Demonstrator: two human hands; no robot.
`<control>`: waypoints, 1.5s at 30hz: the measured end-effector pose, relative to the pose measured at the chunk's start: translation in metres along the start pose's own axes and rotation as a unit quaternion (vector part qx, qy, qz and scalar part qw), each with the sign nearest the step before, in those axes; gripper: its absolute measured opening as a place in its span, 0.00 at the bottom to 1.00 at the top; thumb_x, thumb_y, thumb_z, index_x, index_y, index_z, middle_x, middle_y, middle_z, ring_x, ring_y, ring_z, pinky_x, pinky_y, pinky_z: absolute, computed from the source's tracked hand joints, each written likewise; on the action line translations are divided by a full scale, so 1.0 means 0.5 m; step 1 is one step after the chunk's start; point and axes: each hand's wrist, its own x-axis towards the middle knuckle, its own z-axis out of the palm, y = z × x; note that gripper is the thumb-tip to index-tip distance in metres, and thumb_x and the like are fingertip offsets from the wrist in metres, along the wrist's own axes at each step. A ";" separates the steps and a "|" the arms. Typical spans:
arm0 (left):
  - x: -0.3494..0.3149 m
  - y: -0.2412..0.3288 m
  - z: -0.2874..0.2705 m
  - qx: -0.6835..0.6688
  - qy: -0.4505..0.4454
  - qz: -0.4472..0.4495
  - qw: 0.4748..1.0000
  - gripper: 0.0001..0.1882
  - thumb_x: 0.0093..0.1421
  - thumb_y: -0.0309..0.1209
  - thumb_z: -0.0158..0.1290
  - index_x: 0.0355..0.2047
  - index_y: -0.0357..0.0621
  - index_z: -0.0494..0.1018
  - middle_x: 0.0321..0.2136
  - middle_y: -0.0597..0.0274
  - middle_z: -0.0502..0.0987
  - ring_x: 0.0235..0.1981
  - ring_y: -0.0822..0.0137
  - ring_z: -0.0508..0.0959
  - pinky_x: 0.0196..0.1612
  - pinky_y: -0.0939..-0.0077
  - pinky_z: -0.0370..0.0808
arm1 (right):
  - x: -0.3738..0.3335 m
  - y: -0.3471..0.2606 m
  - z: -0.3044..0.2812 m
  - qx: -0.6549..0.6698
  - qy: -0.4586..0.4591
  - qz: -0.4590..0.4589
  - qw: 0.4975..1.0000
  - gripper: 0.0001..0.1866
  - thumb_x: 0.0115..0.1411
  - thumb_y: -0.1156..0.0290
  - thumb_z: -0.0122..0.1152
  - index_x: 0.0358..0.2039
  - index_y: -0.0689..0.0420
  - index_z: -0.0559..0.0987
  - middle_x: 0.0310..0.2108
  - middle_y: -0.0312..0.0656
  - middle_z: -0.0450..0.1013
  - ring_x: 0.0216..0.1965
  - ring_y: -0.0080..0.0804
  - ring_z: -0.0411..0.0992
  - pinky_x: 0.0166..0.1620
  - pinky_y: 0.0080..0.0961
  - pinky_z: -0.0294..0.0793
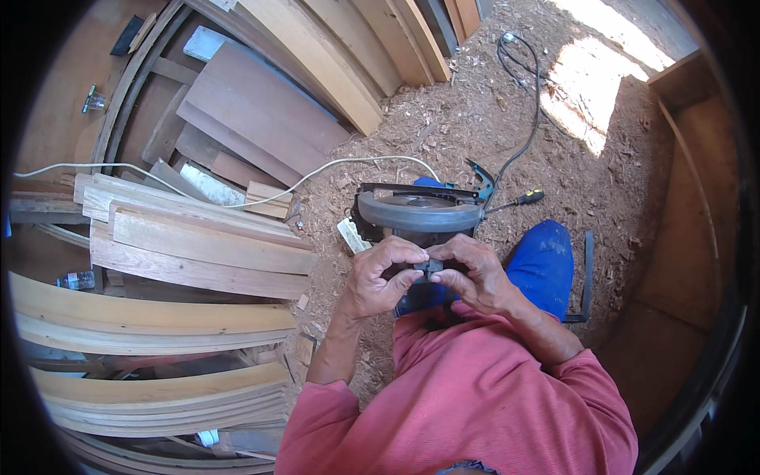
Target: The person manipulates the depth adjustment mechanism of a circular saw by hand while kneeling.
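Small dark piece (428, 267), likely rigid; make not determinable. Location: raised between both hands, in front of the pink shirt (491, 388). Clock positions below are taken from this piece.

Left hand (378, 277): at 9 o'clock; thumb and index finger clamped on the piece.

Right hand (477, 273): at 3 o'clock; thumb and index finger likewise clamped on it, fingertips near those of the left.

Power saw (419, 215), one: dark body, grey curved guard; at 12 o'clock, just beyond the hands.

Screwdriver (526, 199), one: yellow-and-black handle; at 2 o'clock, shank toward the saw.

Black cable (537, 111): at 1 o'clock, partly looped on the shavings-covered floor (475, 111).

White cord (372, 158): crossing from 10 toward 12 o'clock.

Metal square (588, 277), L-shaped, dark: at 3 o'clock, beside the blue trousers (545, 257).

Pale boards (198, 249), stacked: at 9 o'clock.

Clear plastic bottle (77, 280): at 9 o'clock, lying farther out.

Brown panels (253, 107), overlapping: at 10 o'clock.

Long planks (324, 51): at 11 o'clock.

Yellowish boards (158, 388), piled: at 8 o'clock.
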 end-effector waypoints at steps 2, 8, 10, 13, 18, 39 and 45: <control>0.002 -0.003 -0.001 0.002 -0.001 0.006 1.000 0.12 0.63 0.26 0.68 0.45 0.41 0.80 0.41 0.53 0.85 0.43 0.59 0.87 0.46 0.66 0.82 | 0.002 -0.004 -0.002 0.009 0.003 0.007 1.000 0.18 0.62 0.66 0.75 0.50 0.60 0.85 0.38 0.46 0.83 0.40 0.45 0.79 0.46 0.39 0.78; 0.001 -0.007 -0.002 -0.002 0.009 0.004 1.000 0.12 0.61 0.24 0.68 0.44 0.41 0.80 0.39 0.53 0.86 0.40 0.59 0.87 0.44 0.66 0.82 | 0.007 -0.022 -0.003 -0.065 -0.008 -0.021 0.998 0.24 0.58 0.62 0.79 0.50 0.60 0.82 0.37 0.46 0.80 0.39 0.47 0.77 0.46 0.40 0.77; 0.004 -0.006 0.001 0.007 0.007 0.009 1.000 0.12 0.61 0.23 0.68 0.44 0.41 0.80 0.39 0.53 0.86 0.40 0.59 0.87 0.44 0.66 0.82 | 0.000 -0.013 0.009 -0.081 0.011 -0.027 0.996 0.24 0.57 0.63 0.79 0.50 0.60 0.82 0.36 0.46 0.79 0.38 0.47 0.76 0.45 0.41 0.76; 0.003 -0.008 0.007 0.027 0.017 0.003 0.999 0.12 0.61 0.23 0.68 0.44 0.40 0.80 0.38 0.53 0.86 0.39 0.59 0.87 0.43 0.66 0.83 | 0.000 -0.013 0.017 -0.109 0.036 -0.043 0.992 0.24 0.56 0.64 0.79 0.48 0.62 0.81 0.36 0.47 0.78 0.37 0.47 0.75 0.44 0.42 0.75; -0.001 -0.010 0.007 0.042 0.029 -0.005 0.999 0.13 0.61 0.24 0.68 0.44 0.40 0.79 0.38 0.52 0.86 0.40 0.57 0.88 0.44 0.66 0.83 | 0.008 -0.014 0.024 -0.129 0.041 -0.066 0.989 0.21 0.57 0.66 0.75 0.47 0.63 0.81 0.35 0.48 0.78 0.37 0.46 0.74 0.42 0.41 0.72; 0.004 -0.015 0.010 0.067 0.053 -0.024 0.996 0.12 0.63 0.24 0.65 0.46 0.38 0.80 0.40 0.50 0.86 0.40 0.57 0.88 0.44 0.66 0.83 | 0.010 -0.017 0.028 -0.170 0.046 -0.004 0.984 0.22 0.58 0.65 0.76 0.48 0.65 0.81 0.34 0.50 0.78 0.36 0.49 0.75 0.41 0.43 0.74; 0.013 -0.008 0.009 0.123 0.068 0.033 0.990 0.14 0.63 0.23 0.65 0.50 0.39 0.82 0.41 0.51 0.83 0.43 0.59 0.84 0.49 0.66 0.81 | 0.016 -0.024 0.001 -0.057 0.000 0.053 0.997 0.22 0.61 0.67 0.73 0.53 0.64 0.81 0.34 0.50 0.78 0.37 0.48 0.76 0.45 0.45 0.75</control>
